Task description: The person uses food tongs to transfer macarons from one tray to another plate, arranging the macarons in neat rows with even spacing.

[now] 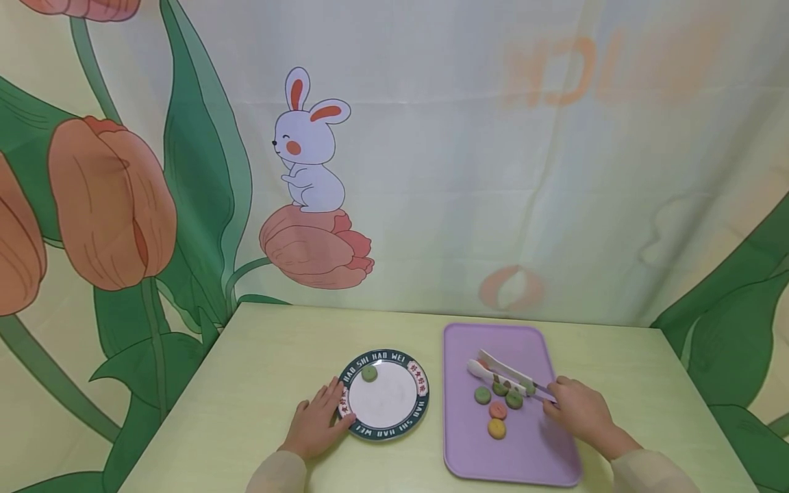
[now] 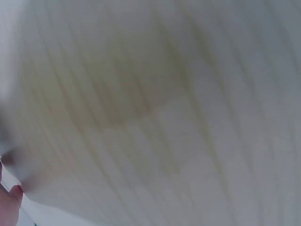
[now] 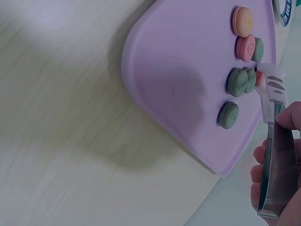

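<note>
My left hand (image 1: 317, 420) rests its fingers and thumb on the left rim of the plate (image 1: 424, 404), which holds a green macaron (image 1: 369, 373). My right hand (image 1: 582, 411) grips the metal handle of tongs (image 1: 507, 370) with white tips, low over the purple tray (image 1: 511, 462). A red-pink macaron (image 3: 259, 77) lies at the tips, partly hidden; whether they pinch it I cannot tell. Around them on the tray are several green macarons (image 1: 483, 395), a pink one (image 1: 498, 410) and a yellow one (image 1: 496, 428). Blurred cloth (image 2: 164, 117) covers most of the left wrist view.
Plate and tray stand side by side on the pale wooden table (image 1: 246, 370), a narrow gap between them. Behind the table hangs a curtain (image 1: 431, 171) printed with tulips and a rabbit.
</note>
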Available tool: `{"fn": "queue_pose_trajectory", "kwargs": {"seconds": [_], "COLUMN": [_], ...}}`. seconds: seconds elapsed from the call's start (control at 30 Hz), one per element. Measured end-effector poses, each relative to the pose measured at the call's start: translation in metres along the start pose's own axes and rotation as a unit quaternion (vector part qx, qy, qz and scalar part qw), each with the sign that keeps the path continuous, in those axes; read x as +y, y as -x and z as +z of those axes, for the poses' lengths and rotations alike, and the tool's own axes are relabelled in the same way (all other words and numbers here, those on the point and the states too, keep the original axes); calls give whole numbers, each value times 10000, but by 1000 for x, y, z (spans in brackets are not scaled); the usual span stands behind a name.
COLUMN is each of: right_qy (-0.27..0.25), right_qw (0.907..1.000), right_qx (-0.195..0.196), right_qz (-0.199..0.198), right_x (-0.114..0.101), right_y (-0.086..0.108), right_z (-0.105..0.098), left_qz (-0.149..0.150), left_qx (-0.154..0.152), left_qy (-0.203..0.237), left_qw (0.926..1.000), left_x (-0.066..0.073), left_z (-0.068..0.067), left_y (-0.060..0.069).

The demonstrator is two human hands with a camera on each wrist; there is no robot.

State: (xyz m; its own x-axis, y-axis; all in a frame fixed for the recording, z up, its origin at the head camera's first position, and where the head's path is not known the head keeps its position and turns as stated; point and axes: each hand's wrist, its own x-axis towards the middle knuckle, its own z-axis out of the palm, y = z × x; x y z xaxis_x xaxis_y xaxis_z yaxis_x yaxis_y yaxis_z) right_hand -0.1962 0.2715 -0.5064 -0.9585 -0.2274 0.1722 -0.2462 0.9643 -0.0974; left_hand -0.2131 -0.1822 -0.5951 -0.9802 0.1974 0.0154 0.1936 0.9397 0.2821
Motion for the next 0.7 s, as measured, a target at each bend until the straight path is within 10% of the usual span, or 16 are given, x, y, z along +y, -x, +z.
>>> {"fn": "queue_pose_trajectory", "kwargs": {"seconds": [0.7], "right_qy": [117], "right_qw": [9999], "right_qx": [51], "right_qz": [40], "right_x": [-1], "right_y": [-3], "right_z": [1], "left_qz": [25], "left_qx": [32], "left_qy": [-21], "left_qw": [10000], "left_x": [1], "left_z": [-1], "left_y": [1]}}
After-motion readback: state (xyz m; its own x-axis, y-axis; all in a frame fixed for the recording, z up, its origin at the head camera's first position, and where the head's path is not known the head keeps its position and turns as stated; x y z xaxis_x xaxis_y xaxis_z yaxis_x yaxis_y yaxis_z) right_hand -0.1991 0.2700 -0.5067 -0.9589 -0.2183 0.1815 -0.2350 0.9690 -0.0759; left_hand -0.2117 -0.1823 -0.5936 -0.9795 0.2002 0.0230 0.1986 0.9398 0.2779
